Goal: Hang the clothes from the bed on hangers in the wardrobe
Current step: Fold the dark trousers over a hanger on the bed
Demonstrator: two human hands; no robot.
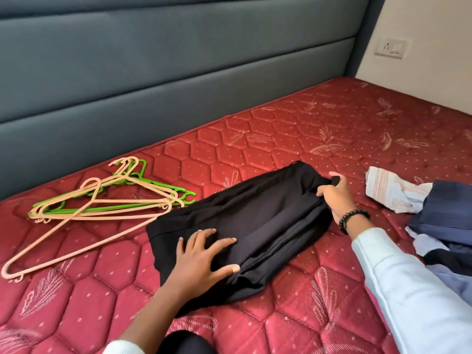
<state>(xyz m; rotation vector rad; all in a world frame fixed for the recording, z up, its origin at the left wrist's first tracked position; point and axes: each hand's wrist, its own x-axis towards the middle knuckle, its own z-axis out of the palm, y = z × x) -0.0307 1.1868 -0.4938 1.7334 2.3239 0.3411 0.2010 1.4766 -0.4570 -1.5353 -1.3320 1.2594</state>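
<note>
A folded black garment lies across the middle of the red quilted mattress. My left hand presses flat on its near left part with fingers spread. My right hand grips the garment's far right end, fingers curled round a bunch of the cloth. A heap of peach and green plastic hangers lies to the left of the garment, one long peach hanger reaching toward the near left. The wardrobe is out of sight.
More clothes lie at the right edge: a white striped cloth and a pile of dark blue and pale blue garments. A grey padded headboard runs along the far side. A wall socket sits at the upper right.
</note>
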